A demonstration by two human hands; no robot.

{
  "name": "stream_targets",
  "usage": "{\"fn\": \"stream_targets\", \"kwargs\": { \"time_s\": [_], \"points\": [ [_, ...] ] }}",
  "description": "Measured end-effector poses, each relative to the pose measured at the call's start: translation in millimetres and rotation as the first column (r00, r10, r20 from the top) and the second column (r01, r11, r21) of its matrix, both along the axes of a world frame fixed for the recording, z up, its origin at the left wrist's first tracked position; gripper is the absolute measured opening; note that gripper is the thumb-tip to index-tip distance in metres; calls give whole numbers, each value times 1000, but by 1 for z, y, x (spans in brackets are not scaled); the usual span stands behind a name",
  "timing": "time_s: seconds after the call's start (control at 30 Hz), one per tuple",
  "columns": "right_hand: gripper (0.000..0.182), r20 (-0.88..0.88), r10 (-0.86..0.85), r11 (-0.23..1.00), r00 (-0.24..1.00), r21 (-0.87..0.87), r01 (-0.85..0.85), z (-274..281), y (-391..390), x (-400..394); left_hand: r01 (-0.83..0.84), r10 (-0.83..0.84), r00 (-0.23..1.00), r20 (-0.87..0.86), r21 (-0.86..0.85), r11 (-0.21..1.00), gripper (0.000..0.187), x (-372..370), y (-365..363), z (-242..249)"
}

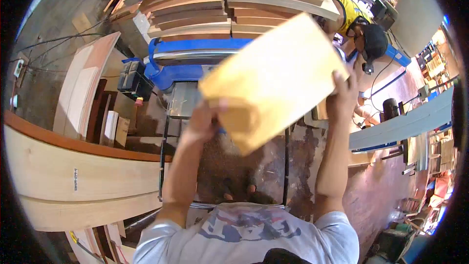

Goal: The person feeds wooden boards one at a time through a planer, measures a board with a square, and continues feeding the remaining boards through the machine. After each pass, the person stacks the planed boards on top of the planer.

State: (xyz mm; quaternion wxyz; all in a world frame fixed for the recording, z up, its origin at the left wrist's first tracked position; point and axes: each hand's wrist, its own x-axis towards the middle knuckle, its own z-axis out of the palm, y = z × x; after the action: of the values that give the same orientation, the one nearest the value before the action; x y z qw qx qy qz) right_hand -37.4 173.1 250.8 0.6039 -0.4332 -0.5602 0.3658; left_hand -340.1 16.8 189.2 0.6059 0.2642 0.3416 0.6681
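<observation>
A wide, pale wooden board (278,78) is held up in front of my body, tilted, with its right end higher than its left. My left hand (207,117) is closed on the board's lower left edge, and my right hand (343,90) grips its right end. Behind and partly hidden by the board stands a blue machine (181,73) with a shiny metal roller or bar (195,57). The board's surface is bright and slightly blurred.
Stacked planks (190,10) lie beyond the machine. A co-worker in a yellow top and dark cap (373,41) bends at the right. Long boards (88,176) lie at the left. A black-framed stand (286,166) is before me; a grey beam (405,122) extends right.
</observation>
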Motion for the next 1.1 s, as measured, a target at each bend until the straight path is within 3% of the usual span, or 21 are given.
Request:
{"fn": "stream_targets", "kwargs": {
  "time_s": [0.03, 0.07, 0.13, 0.17, 0.2, 0.23, 0.27, 0.3, 0.33, 0.4, 0.43, 0.5, 0.57, 0.6, 0.63, 0.67, 0.73, 0.8, 0.83, 1.1],
  "points": [
    [53, 46, -13, 991, 999, -133, 19, -5, -30, -15, -44, 65, 996, 63, -286, 957, 64, 2, -41, -37],
    [59, 208, -61, 991, 976, -100, 84, -27, -49, -24, -111, 140, 984, 109, -233, 966, 65, 18, -78, -29],
    [62, 245, 52, 981, 968, -192, -4, -92, -75, -48, -40, 132, 957, 259, -333, 942, 58, 14, -133, -128],
    [62, 240, 141, 969, 960, -234, -84, -125, -89, -62, -97, 220, 946, 237, -443, 891, 56, 18, -142, -116],
    [65, 18, 270, 788, 963, -579, -210, -97, -127, -89, -150, 305, 929, 208, -544, 826, 54, 27, -151, -92],
    [69, 201, 480, 853, 854, -332, -402, -158, -132, -93, -196, 385, 907, 171, -638, 745, 52, 33, -159, -80],
    [73, 262, 507, 845, 822, -343, -412, -168, -157, -111, -214, 426, 889, 169, -669, 712, 51, 32, -166, -92],
    [82, 289, 522, 850, 803, -263, -457, -179, -180, -121, -215, 435, 879, 197, -650, 729, 50, 26, -168, -127],
    [90, 184, 659, 737, 729, -355, -576, -178, -191, -129, -209, 427, 871, 242, -604, 769, 49, 16, -168, -180],
    [106, 369, 676, 730, 638, -214, -650, -224, -200, -135, -219, 406, 863, 301, -500, 838, 47, -4, -162, -278],
    [101, 450, 626, 764, 636, -194, -615, -232, -198, -140, -227, 385, 875, 294, -453, 862, 47, -13, -155, -304],
    [90, 593, 525, 821, 610, -165, -546, -244, -201, -144, -257, 319, 942, 105, -385, 886, 48, -20, -138, -303],
    [86, 682, 450, 854, 577, -142, -500, -260, -189, -150, -294, 342, 940, -13, -541, 788, 57, -19, -109, -217],
    [85, 723, 410, 870, 555, -128, -477, -263, -182, -151, -477, 339, 868, -362, -420, 772, 60, -22, -110, -227],
    [75, 726, 393, 882, 564, -124, -454, -260, -174, -152, -602, 331, 674, -660, -231, 764, 63, -26, -103, -240],
    [71, 762, 349, 888, 545, -83, -453, -257, -166, -153, -648, 325, 384, -865, -2, 762, 66, -31, -91, -252],
    [65, 823, 266, 897, 502, -20, -442, -249, -159, -149, -742, 316, 73, -946, 160, 651, 56, -33, -83, -236],
    [60, 818, 236, 894, 525, 29, -448, -247, -155, -147, -439, 205, -53, -977, 207, 874, 46, -52, -86, -225],
    [58, 812, 220, 887, 540, 63, -457, -246, -147, -150, -452, 185, 18, -982, 157, 878, 36, -52, -82, -222],
    [46, 833, 31, 878, 553, 241, -413, -259, -123, -166, -328, 275, -337, -900, 386, 862, 37, -75, -57, -247]
  ]
}}
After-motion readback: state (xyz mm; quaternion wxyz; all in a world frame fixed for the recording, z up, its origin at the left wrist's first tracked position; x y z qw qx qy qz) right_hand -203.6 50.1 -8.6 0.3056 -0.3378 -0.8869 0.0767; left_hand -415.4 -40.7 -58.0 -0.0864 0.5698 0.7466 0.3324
